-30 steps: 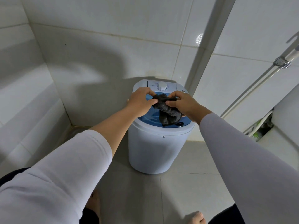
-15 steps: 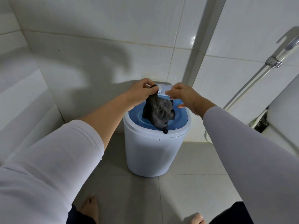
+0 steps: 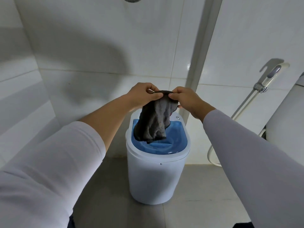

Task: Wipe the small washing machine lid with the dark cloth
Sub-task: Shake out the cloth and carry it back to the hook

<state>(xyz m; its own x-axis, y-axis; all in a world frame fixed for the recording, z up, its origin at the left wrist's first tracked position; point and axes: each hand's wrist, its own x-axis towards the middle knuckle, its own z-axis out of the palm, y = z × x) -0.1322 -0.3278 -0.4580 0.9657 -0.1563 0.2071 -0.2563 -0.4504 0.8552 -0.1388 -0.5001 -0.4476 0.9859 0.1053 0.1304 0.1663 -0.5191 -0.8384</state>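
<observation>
Both hands pinch the top edge of the dark cloth (image 3: pixel 154 119), close together, almost knuckle to knuckle. The left hand (image 3: pixel 143 94) has the edge caught between thumb and curled fingers, a clenched grip on the fabric. The right hand (image 3: pixel 187 99) does the same on its side, thumb pressed on the hem and the fingers tucked behind it. Between the two grips a short span of hem runs in a slight arch.

From there the cloth hangs down in loose folds, grey and fuzzy on the near face, with a darker border along its edges. Its lower end drapes in front of the blue lid (image 3: pixel 166 142) of the washing machine (image 3: pixel 156 178); whether the bottom tip touches the lid or hangs just above it, I cannot tell from here.

The lid is closed, a translucent blue panel with a rounded front, set in the white top of the small round tub. A small round button or knob (image 3: pixel 178 117) shows on the white panel behind the lid, just right of the cloth. The machine stands on the grey tiled floor (image 3: pixel 189 203), close to the white tiled wall (image 3: pixel 98 38).

Both forearms reach out from pale long sleeves pushed back above the wrist. To the right, a spray hose (image 3: pixel 243 106) hangs along the wall beside a white toilet tank (image 3: pixel 289 112).
</observation>
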